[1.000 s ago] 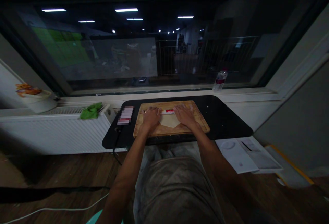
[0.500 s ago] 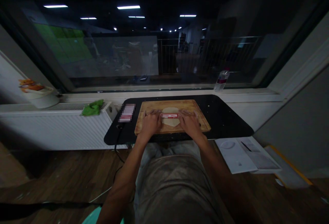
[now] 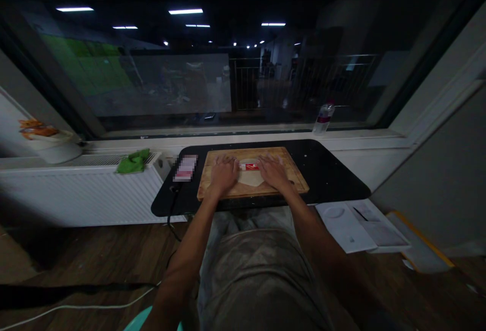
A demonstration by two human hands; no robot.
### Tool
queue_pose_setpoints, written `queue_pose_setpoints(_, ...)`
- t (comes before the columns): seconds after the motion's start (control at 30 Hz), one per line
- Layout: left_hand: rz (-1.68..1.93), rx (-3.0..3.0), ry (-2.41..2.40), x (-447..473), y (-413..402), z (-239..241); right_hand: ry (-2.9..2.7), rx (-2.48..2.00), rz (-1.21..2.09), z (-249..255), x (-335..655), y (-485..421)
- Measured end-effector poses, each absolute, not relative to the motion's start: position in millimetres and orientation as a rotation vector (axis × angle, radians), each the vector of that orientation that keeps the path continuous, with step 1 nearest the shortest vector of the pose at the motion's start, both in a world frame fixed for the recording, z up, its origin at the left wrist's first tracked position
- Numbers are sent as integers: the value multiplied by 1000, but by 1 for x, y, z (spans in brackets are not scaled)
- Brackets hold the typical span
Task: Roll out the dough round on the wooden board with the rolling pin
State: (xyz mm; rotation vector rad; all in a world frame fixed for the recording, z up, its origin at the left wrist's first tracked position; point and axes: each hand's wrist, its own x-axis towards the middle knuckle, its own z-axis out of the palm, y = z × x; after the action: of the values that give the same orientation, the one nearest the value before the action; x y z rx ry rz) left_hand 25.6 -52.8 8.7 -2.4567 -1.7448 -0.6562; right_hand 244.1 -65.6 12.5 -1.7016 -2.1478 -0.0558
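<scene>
A red-and-white printed rolling pin (image 3: 250, 167) lies crosswise on a flat, pale sheet of dough (image 3: 250, 180). The dough rests on a wooden cutting board (image 3: 298, 183), part of its surface hidden by the hands. Over the pin's left end, my left hand (image 3: 225, 173) is closed, palm down, with its fingers pointing forward. My right hand (image 3: 272, 170) covers the right end in the same way. Only the pin's middle shows between the hands; its ends are hidden beneath them.
The board lies on a black table (image 3: 337, 179); a blurred-out flat item (image 3: 185, 168) and a cable are at its left. A bottle (image 3: 323, 118) stands on the windowsill. A green cloth (image 3: 133, 162) lies on the radiator (image 3: 94, 194). Below right is an open white box (image 3: 349, 227).
Both hands have moved slightly forward over the rolling pin. The pin has turned, showing a different part of its print, and more dough shows on the near side. The view has shifted slightly.
</scene>
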Motion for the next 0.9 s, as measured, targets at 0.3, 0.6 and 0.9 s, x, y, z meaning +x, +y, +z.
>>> queue_pose_setpoints(0.3, -675, -2465, -1743, 26, -62, 13, -2111, -1739, -98, 17, 239, -73)
queue_pose_setpoints(0.6, -805, -2474, -1731, 18, -91, -6, -1999, -1618, -140, -3, 236, -114)
queue_pose_setpoints(0.9, -793, -2432, -1690, 23, -64, -2, -2103, -1687, -158, 10, 236, -78)
